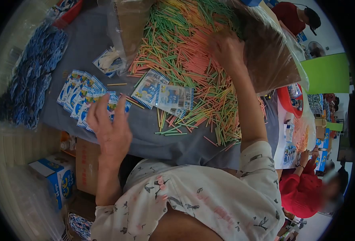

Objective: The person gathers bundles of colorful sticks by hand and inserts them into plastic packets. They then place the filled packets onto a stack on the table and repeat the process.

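My left hand (111, 128) hovers over the near edge of the cloth-covered table, its fingers apart and nothing in them. Just beyond its fingertips lies a spread of blue-and-white printed packets (78, 93). My right hand (227, 48) reaches into a big heap of thin pink, green and yellow sticks (197, 52); its fingers are blurred among them, so I cannot tell whether it grips any. Two clear printed bags (173, 98) rest against the heap's near left edge. A few loose sticks (135, 102) lie between these bags and my left hand.
Long blue strips of packets (35, 76) hang over the table's left side. An open cardboard box lined with plastic (271, 56) surrounds the heap. A red basket (284, 100) stands to the right. A person in red (302, 193) works at the neighbouring table. Boxes (87, 164) stand below left.
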{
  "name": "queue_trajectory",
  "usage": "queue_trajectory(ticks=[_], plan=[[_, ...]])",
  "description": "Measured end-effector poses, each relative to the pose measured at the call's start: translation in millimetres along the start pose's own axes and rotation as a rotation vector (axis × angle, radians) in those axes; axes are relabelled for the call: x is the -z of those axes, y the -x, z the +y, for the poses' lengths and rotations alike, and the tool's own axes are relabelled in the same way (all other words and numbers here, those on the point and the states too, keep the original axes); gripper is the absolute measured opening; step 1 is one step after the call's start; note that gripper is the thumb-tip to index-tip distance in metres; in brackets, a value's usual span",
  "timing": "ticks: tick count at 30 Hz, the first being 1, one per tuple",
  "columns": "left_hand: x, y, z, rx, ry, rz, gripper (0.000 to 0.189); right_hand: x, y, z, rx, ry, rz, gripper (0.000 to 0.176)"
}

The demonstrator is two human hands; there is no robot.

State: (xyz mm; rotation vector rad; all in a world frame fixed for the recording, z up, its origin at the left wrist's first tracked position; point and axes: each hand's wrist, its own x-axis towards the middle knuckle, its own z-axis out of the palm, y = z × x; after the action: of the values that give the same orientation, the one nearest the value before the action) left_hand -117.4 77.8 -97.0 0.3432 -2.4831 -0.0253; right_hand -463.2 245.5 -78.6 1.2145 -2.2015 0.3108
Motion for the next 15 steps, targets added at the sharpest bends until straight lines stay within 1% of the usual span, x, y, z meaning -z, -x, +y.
queue_trajectory(ticks=[1,2,3,4,5,6,7,8,9,10,11,12,13,14,15], plan=[[-4.8,-6.5,8.7,-0.063,0.122,0.009,0.041,-3.7,-8.5,0.2,-0.044,0.106,-0.102,0.017],[-18.7,-16.0,21.6,-0.168,0.236,-0.053,0.036,-8.2,-16.5,-2.2,-0.086,0.210,-0.199,0.016],[-36.9,-24.8,33.4,-0.276,0.348,-0.111,0.031,-13.2,-22.8,-5.7,-0.084,0.207,-0.196,0.016],[-52.6,-28.7,40.2,-0.279,0.347,-0.108,0.031,-17.3,-29.3,-9.0,-0.043,0.306,-0.250,0.016],[-65.6,-33.7,47.1,-0.319,0.376,-0.195,0.026,-20.8,-34.7,-10.3,-0.005,0.408,-0.305,0.017],[-75.1,-36.9,50.6,-0.358,0.408,-0.284,0.021,-24.5,-39.7,-11.1,-0.008,0.413,-0.308,0.017],[-81.8,-37.6,49.9,-0.360,0.414,-0.287,0.021,-29.0,-44.1,-11.8,-0.023,0.447,-0.367,0.017],[-84.4,-37.2,48.1,-0.369,0.389,-0.243,0.018,-34.4,-44.4,-10.9,-0.038,0.475,-0.432,0.018],[-85.9,-35.9,46.3,-0.376,0.361,-0.201,0.015,-40.9,-42.5,-6.9,-0.037,0.467,-0.445,0.018],[-86.7,-36.3,44.5,-0.370,0.358,-0.212,0.015,-47.6,-42.0,-1.5,-0.045,0.419,-0.381,0.018],[-85.3,-38.4,41.7,-0.336,0.355,-0.087,0.013,-50.5,-42.6,-0.1,-0.052,0.368,-0.314,0.019],[-83.0,-40.2,38.7,-0.303,0.349,0.040,0.012,-52.4,-44.1,2.4,-0.048,0.355,-0.317,0.019],[-78.9,-42.9,36.0,-0.296,0.342,0.033,0.012,-52.6,-47.1,6.8,-0.036,0.314,-0.385,0.021],[-74.0,-46.3,33.9,-0.280,0.302,0.106,0.011,-51.8,-48.0,10.5,-0.025,0.276,-0.452,0.024],[-71.6,-47.6,32.9,-0.264,0.263,0.181,0.010,-53.3,-44.6,16.4,-0.020,0.272,-0.454,0.024]])
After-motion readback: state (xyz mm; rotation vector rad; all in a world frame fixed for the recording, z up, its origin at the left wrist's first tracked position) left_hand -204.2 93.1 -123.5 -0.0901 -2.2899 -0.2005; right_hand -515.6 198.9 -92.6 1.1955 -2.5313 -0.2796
